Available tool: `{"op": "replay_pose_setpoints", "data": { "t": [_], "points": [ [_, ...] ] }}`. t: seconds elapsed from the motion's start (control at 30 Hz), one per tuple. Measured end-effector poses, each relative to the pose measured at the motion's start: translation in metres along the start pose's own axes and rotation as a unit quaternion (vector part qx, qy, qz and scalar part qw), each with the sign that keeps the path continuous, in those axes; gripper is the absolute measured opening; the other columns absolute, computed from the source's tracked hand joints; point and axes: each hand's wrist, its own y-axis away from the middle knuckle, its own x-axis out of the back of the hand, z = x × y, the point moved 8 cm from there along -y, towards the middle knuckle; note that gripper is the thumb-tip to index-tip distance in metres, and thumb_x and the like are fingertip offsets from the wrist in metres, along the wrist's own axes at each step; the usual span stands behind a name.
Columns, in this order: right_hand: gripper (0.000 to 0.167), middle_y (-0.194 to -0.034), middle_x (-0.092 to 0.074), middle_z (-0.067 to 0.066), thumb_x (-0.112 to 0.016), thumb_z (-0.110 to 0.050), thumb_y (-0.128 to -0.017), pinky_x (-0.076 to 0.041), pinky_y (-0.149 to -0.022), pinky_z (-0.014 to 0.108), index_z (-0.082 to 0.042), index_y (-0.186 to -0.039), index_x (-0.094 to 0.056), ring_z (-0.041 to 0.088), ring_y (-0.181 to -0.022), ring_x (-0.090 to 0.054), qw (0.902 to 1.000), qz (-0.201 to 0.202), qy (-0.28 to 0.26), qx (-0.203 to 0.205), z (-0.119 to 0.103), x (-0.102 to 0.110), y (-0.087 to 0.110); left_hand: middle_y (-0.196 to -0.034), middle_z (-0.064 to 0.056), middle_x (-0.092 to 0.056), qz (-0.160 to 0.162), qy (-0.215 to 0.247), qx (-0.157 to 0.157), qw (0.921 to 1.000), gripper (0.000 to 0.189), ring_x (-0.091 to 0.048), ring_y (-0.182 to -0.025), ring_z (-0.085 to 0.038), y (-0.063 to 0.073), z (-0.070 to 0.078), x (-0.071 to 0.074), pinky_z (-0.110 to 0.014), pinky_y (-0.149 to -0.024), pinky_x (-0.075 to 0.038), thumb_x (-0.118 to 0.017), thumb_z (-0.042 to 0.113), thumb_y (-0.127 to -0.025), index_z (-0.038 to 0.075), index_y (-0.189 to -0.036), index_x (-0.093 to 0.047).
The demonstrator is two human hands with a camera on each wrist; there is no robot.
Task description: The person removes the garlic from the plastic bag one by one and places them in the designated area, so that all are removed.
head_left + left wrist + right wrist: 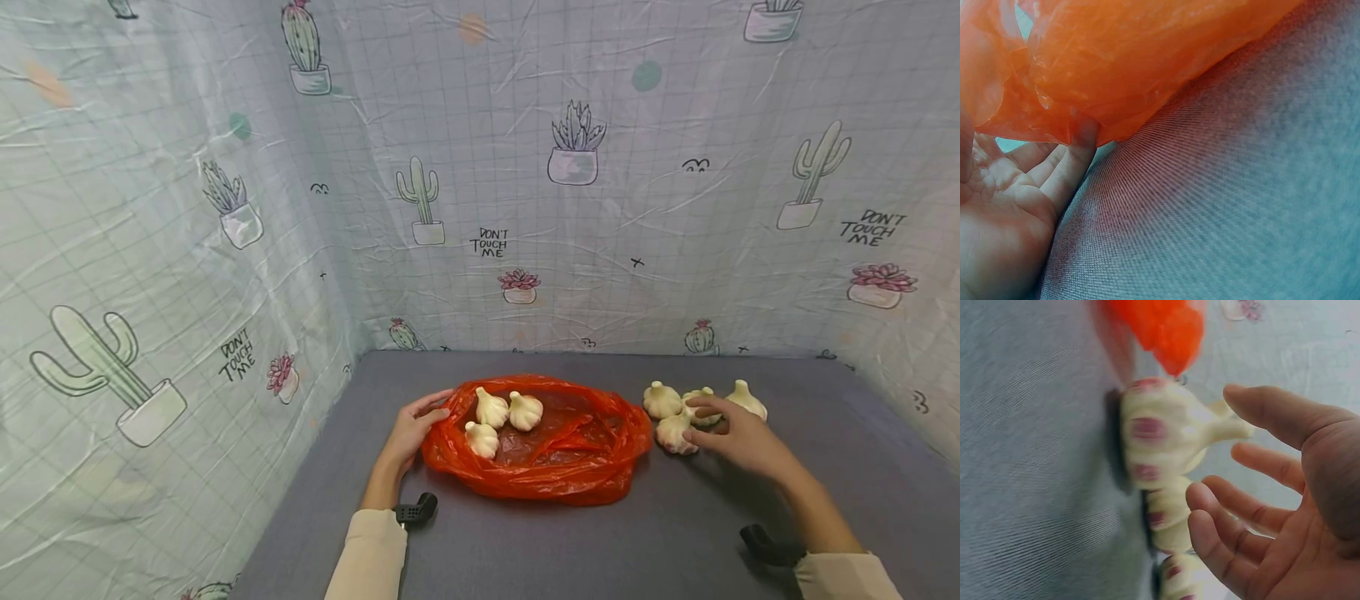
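A red plastic bag (525,482) lies spread open on the table with three garlic bulbs inside, toward its left end; one is the front bulb (482,440). My left hand (408,429) holds the bag's left rim, and the left wrist view shows its fingers against the orange-red plastic (1116,56). Several more garlic bulbs stand to the right of the bag. Over these my right hand (738,437) hovers with thumb and fingers spread. In the right wrist view, the nearest garlic bulb (1160,434) sits just beyond the fingertips, with nothing gripped.
The grey table (525,550) carries the bag and the loose bulbs. A cactus-print sheet (480,200) hangs behind and along the sides. Another garlic bulb (747,402) stands at the right end of the cluster, behind the right hand.
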Motion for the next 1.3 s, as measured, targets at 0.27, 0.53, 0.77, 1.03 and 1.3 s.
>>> {"op": "replay_pose_setpoints", "data": {
  "t": [0.27,0.53,0.77,1.03,1.3],
  "points": [
    [0.054,-0.133,-0.060,0.029,-0.070,-0.030,-0.098,-0.054,-0.064,0.031,-0.003,-0.142,-0.054,0.018,-0.090,-0.067,0.9994,0.032,-0.009,0.004,-0.033,0.009,0.003,-0.136,-0.013,-0.066,0.002,-0.003,-0.002,1.0000,0.039,-0.065,-0.116,-0.020,-0.001,0.000,0.000,-0.034,-0.093,-0.057,-0.068,0.011,-0.095,0.013,-0.135,-0.068],
    [0.041,-0.120,-0.067,0.021,-0.074,-0.018,-0.095,-0.055,-0.067,0.026,-0.004,-0.131,-0.063,0.004,-0.083,-0.063,0.9932,0.050,-0.067,0.081,-0.086,-0.021,-0.001,-0.139,-0.013,-0.065,0.000,0.001,-0.001,1.0000,0.040,-0.064,-0.120,-0.022,-0.002,0.000,0.000,-0.034,-0.094,-0.057,-0.069,0.012,-0.095,0.013,-0.135,-0.068],
    [0.035,-0.113,-0.069,0.008,-0.077,-0.019,-0.092,-0.054,-0.069,0.027,-0.013,-0.125,-0.066,0.007,-0.083,-0.063,0.9899,0.012,-0.091,0.108,-0.117,-0.070,-0.014,-0.138,-0.013,-0.065,-0.001,0.007,0.001,1.0000,0.040,-0.064,-0.119,-0.021,-0.002,-0.001,0.001,-0.033,-0.093,-0.057,-0.069,0.012,-0.095,0.013,-0.135,-0.069],
    [0.037,-0.125,-0.067,0.008,-0.077,-0.028,-0.092,-0.054,-0.080,0.030,-0.022,-0.127,-0.065,0.019,-0.099,-0.064,0.9906,-0.028,-0.100,0.089,-0.136,-0.111,-0.037,-0.139,-0.012,-0.065,0.004,0.004,0.003,1.0000,0.039,-0.064,-0.119,-0.021,-0.002,-0.002,0.002,-0.033,-0.093,-0.057,-0.068,0.011,-0.096,0.014,-0.135,-0.069],
    [0.045,-0.131,-0.064,0.009,-0.079,-0.022,-0.090,-0.050,-0.102,0.053,-0.012,-0.132,-0.065,0.031,-0.120,-0.060,0.9918,-0.027,-0.092,0.084,-0.156,-0.128,-0.058,-0.140,-0.012,-0.065,0.006,-0.001,0.003,1.0000,0.040,-0.063,-0.121,-0.022,-0.001,-0.002,0.001,-0.035,-0.096,-0.056,-0.069,0.011,-0.095,0.014,-0.135,-0.068]
  ]
}}
